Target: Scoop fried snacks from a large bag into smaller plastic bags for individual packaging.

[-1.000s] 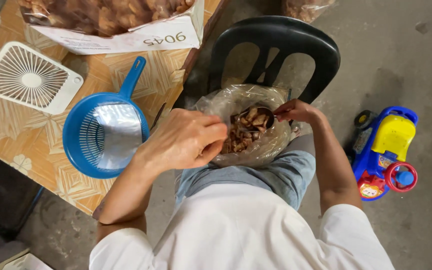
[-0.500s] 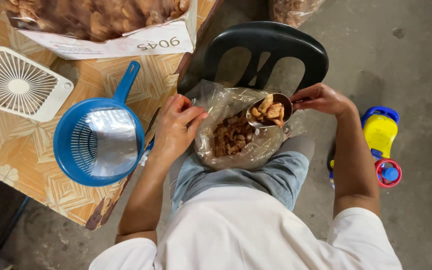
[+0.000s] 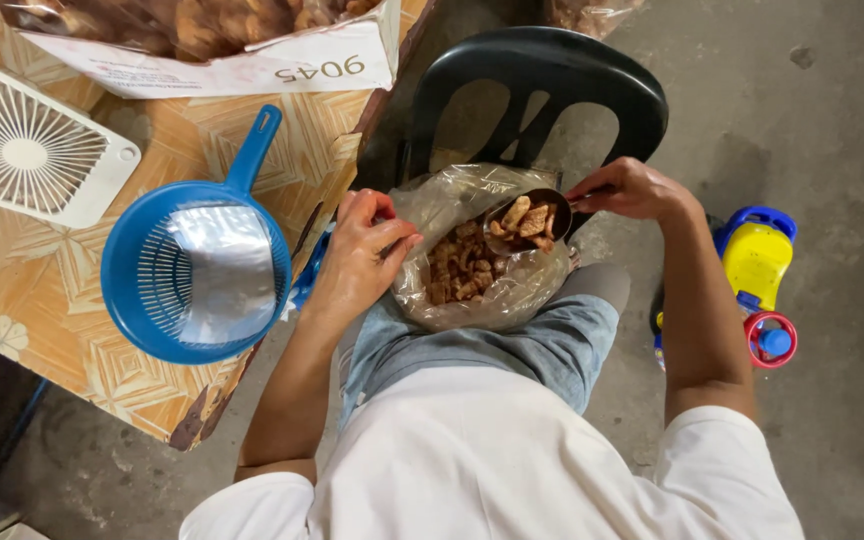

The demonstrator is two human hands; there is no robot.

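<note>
**A:** While parked on the seat with a clear plastic bag in the lap, got the right hand pinched tight around the handle of a metal scoop. Scoop's heaped with brown fried snack pieces, hovering right over the bag's open mouth, tipped a bit toward it.

**B:** And the left hand?

**A:** Left hand gripping the bag's left edge, thumb and fingers clamped on the plastic, holding the mouth open. More of the same pieces already piled inside the bag, which sits on the denim-covered lap just in front of a black plastic chair.

**B:** What else around?

**A:** Off to the left, a table with a tan patterned top. On it: a blue plastic strainer with a long handle pointing up and away, a flat silver foil pouch lying inside. Beside that, a white square fan, lying flat, near the strainer but not touching. At the table's far edge, a white cardboard box full of the same brown snack. Over on the right, down on the concrete floor, a blue-and-yellow toy car with a red steering wheel, half hidden behind the right forearm. Top edge, another bag of snack barely peeking in, too cropped to say much.
</note>
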